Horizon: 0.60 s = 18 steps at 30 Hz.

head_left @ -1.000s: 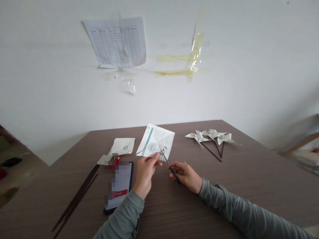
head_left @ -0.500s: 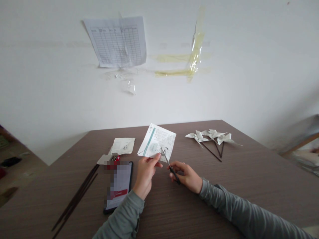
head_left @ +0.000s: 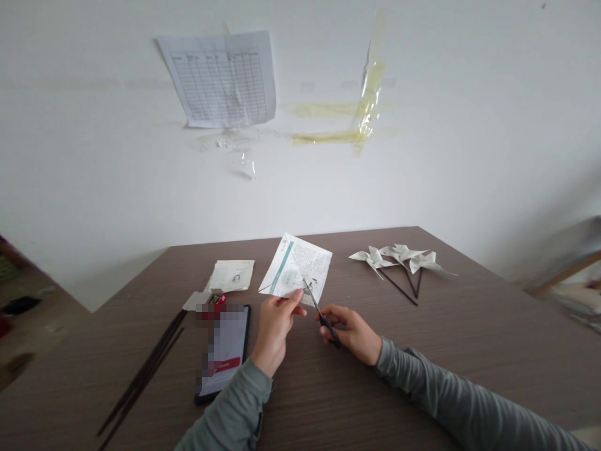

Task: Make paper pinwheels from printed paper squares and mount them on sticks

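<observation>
My left hand (head_left: 276, 326) pinches the near corner of a printed square of paper (head_left: 295, 269) and holds it up above the brown table (head_left: 469, 338). In my right hand (head_left: 350, 331) is a pair of small black-handled scissors (head_left: 320, 311), fingers closed round the handles. The blades point up-left into the paper's lower edge, close to my left thumb.
A phone (head_left: 224, 351) lies left of my left arm, with thin dark sticks (head_left: 148, 369) farther left. A paper scrap (head_left: 232, 275) and a small box (head_left: 206, 300) lie behind the phone. Finished paper pinwheels (head_left: 399, 260) on sticks rest at the back right.
The paper has tilted and shifted slightly right in my left hand. The scissors' blades have edged a little along its lower edge. Both hands stay in place.
</observation>
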Available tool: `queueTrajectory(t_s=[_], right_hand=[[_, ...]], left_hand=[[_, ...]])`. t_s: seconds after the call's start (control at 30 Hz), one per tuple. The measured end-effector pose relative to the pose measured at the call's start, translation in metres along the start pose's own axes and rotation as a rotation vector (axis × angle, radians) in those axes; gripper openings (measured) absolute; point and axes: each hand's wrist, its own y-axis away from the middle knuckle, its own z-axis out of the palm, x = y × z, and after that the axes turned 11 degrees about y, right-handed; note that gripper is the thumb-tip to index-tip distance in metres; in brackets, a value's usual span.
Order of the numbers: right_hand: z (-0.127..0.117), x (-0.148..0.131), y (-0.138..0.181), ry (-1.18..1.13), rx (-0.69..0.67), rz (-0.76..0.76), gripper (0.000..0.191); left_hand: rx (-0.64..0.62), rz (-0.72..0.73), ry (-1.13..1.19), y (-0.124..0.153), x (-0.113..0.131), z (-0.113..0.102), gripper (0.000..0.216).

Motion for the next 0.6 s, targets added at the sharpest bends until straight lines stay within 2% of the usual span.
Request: queueTrajectory(t_s=[0.3, 0.6], right_hand=[[0.0007, 0.0021, -0.0002, -0.02, -0.019, -0.022, 0.067], [-0.001, 0.0027, 0.0, -0.023, -0.026, -0.035, 0.067]], left_hand=[[-0.002, 0.014, 0.029, 0.0002, 0.002, 0.0019, 0.048], [-0.01, 0.007, -0.004, -0.0015, -0.001, -0.0006, 0.047]])
